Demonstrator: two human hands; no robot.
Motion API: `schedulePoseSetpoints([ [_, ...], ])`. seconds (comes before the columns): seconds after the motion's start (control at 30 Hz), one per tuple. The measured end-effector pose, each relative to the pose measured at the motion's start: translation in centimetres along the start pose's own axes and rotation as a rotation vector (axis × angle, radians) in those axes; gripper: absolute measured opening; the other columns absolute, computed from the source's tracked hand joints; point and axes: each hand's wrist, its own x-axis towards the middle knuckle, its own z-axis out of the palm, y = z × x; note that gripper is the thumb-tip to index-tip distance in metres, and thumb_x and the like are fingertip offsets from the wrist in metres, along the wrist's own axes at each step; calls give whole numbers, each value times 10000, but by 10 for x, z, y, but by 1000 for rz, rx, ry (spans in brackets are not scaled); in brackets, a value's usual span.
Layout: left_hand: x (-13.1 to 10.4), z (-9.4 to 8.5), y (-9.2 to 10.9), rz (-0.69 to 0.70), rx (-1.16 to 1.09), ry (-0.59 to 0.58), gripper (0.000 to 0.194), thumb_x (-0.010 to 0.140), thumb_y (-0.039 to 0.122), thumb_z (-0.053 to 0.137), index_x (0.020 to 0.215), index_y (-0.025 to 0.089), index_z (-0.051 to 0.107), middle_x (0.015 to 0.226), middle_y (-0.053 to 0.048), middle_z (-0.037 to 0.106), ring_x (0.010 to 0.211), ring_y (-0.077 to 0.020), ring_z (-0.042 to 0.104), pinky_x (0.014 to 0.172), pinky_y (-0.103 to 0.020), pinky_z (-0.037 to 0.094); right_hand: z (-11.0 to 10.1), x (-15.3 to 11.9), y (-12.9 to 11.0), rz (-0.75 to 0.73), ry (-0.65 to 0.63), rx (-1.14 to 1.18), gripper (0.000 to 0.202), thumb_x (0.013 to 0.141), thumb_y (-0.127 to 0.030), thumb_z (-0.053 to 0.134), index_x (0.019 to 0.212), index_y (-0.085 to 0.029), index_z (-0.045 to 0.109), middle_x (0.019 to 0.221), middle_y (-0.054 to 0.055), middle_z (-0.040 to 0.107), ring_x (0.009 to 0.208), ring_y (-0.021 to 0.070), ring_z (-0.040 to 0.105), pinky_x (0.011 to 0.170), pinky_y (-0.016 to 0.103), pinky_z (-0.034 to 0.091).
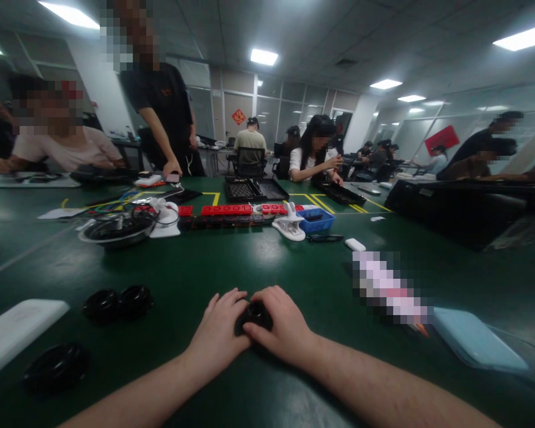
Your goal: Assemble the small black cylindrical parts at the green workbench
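Observation:
A shiny black round piece (257, 314), which looks like a small wheel, lies on the green table (173, 261) between my hands. My right hand (285, 324) curls over it from the right, thumb across the near side and fingers over the top. On the other side, my left hand (218, 324) presses against it, thumb and fingers partly bent around its edge. Much of the piece is hidden under my fingers. To the left stand two similar black round pieces (134, 300) side by side, and a third black round piece (56, 367) lies nearer to me.
A white slab (20, 333) lies at left, a light blue case (479, 339) at right. Farther back are a metal bowl (93, 236), a red-and-black strip (227, 214), a white clip (289, 224) and a blue bin (316, 220). Several people work across the table.

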Motion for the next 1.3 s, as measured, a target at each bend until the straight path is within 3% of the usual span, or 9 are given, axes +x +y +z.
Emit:
schedulePoseSetpoints([
  [0.13, -2, -3, 4, -15, -6, 7, 388, 678, 242, 544, 1063, 199, 569, 1248, -75, 488, 1219, -269, 347, 1037, -489, 175, 0, 0, 0, -52, -2, 37, 280, 721, -187, 556, 996, -185, 501, 930, 62, 576, 853, 207, 511, 769, 360, 422],
  [0.27, -2, -3, 6, -34, -5, 15, 424, 645, 177, 526, 1066, 190, 570, 1245, -71, 490, 1221, -255, 347, 1044, -461, 177, 0, 0, -5, -87, -25, 63, 411, 650, -97, 525, 1047, -196, 479, 967, 52, 572, 889, 206, 517, 798, 358, 424],
  [0.4, -2, 0, 4, -28, -9, 27, 367, 652, 188, 528, 1013, 197, 591, 1229, -64, 499, 1218, -245, 350, 1044, -453, 171, 0, -1, -5, -62, 0, 54, 442, 655, -145, 591, 1074, -182, 457, 1022, 72, 544, 922, 222, 496, 822, 380, 419],
  [0.57, -3, 0, 2, -20, -20, 29, 396, 648, 222, 556, 1043, 204, 577, 1227, -70, 492, 1210, -256, 354, 1035, -470, 173, 3, 0, 0, 11, 24, 22, 359, 669, -225, 656, 987, -179, 497, 938, 76, 549, 867, 239, 500, 767, 409, 438],
  [0.77, -3, -3, 4, -10, -26, 21, 391, 665, 247, 552, 1052, 189, 573, 1230, -77, 491, 1210, -260, 353, 1037, -465, 178, 5, 0, 1, -22, 4, 65, 354, 698, -138, 585, 1033, -192, 482, 981, 73, 561, 909, 220, 521, 803, 383, 444],
  [0.9, -3, -3, 5, -16, -15, 18, 419, 660, 213, 536, 1078, 195, 562, 1235, -70, 491, 1217, -254, 346, 1043, -455, 170, 5, -3, 0, -61, -5, 97, 444, 687, -90, 523, 1111, -195, 442, 1046, 76, 555, 955, 207, 526, 840, 371, 440],
  [1.07, -3, -1, 3, -12, 14, 18, 428, 630, 169, 521, 1053, 201, 570, 1241, -64, 487, 1214, -244, 351, 1041, -454, 169, 5, -5, -1, -43, 10, 88, 565, 647, -130, 592, 1175, -184, 399, 1133, 94, 514, 1033, 233, 487, 899, 406, 400],
  [1.3, -4, -3, 5, 10, 34, 14, 455, 664, 235, 539, 1117, 188, 534, 1255, -83, 476, 1217, -259, 345, 1032, -468, 184, 13, -3, 3, 37, 49, 94, 415, 666, -173, 631, 1047, -191, 467, 960, 65, 546, 888, 220, 537, 798, 394, 456],
])
